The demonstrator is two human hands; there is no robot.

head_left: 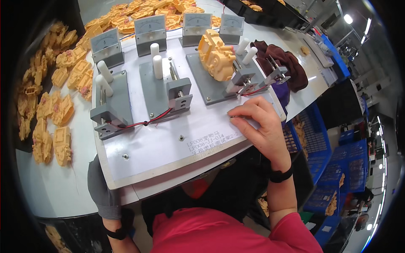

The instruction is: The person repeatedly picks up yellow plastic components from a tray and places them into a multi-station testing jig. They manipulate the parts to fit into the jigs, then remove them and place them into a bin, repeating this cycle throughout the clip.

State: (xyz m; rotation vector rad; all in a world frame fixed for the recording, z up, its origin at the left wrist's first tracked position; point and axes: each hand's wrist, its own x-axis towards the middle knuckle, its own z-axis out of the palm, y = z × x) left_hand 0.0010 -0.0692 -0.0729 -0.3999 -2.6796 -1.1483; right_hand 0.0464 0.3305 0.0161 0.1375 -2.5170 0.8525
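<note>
My right hand [259, 124] is over the front right of a white-covered board [160, 156], thumb and forefinger closed. A small dark bit shows between the fingertips, too small to name. My left hand [103, 183], in a grey glove, is at the board's front left edge, its fingers hidden. Beyond my right hand, a yellow plastic gearbox-like part [216, 55] stands tilted on a grey fixture [202, 86] with metal pins. Two similar fixtures, a middle one [149, 92] and a left one [122, 90], carry white posts and hold no yellow part.
Several analog meters [150, 33] line the board's back. Loose yellow parts [63, 145] lie on the left and pile up at the back [143, 10]. Dark cloth [289, 65] lies right of the fixtures. Blue crates [346, 164] stand at the lower right. Red and black wires [147, 122] run along the fixtures.
</note>
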